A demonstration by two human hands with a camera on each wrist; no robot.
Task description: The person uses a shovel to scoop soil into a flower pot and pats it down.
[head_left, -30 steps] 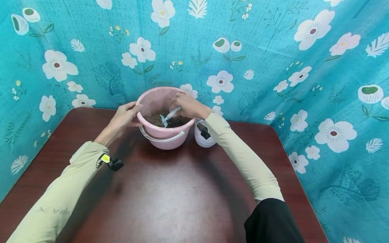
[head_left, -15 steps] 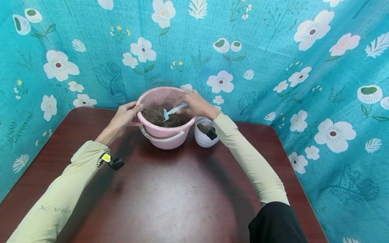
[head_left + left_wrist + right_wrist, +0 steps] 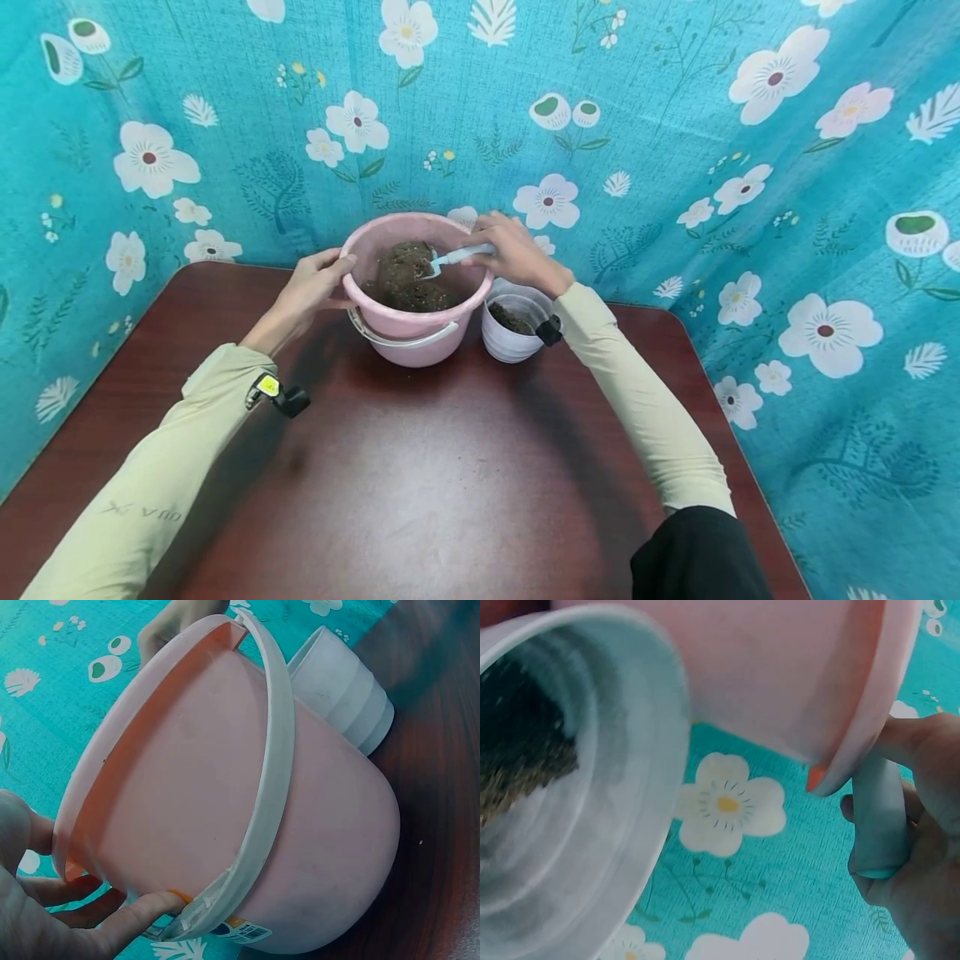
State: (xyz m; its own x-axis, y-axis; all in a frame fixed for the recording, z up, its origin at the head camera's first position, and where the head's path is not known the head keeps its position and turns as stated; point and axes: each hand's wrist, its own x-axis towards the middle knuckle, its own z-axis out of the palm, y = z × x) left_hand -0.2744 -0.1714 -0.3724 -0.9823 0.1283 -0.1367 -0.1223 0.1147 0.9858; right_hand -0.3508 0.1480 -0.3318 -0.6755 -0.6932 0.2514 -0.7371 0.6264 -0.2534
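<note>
My left hand [image 3: 303,292] grips the left rim of a pink bucket [image 3: 408,357], thumb over the edge and other fingers outside below it. In my right hand [image 3: 517,254], at the bucket's right rim, is the pale blue-grey handle of a small hand trowel [image 3: 472,252]. Dark soil [image 3: 405,265] is heaped over the trowel's blade inside the bucket, so the blade is mostly hidden. The right wrist view shows fingers curled round the trowel's handle [image 3: 880,817]. Just right of the bucket stands a white ridged pot [image 3: 508,343] with some soil in it.
The bucket's white carrying handle [image 3: 420,337] hangs down its front. Everything stands at the back of a dark red-brown table [image 3: 435,500], close against a turquoise flowered curtain [image 3: 465,125]. A small black camera [image 3: 292,402] is strapped to the left wrist.
My right hand has drawn back to the right and slightly up, lifting the trowel with soil on it. More of the white pot now shows. The left hand keeps its grip on the rim.
</note>
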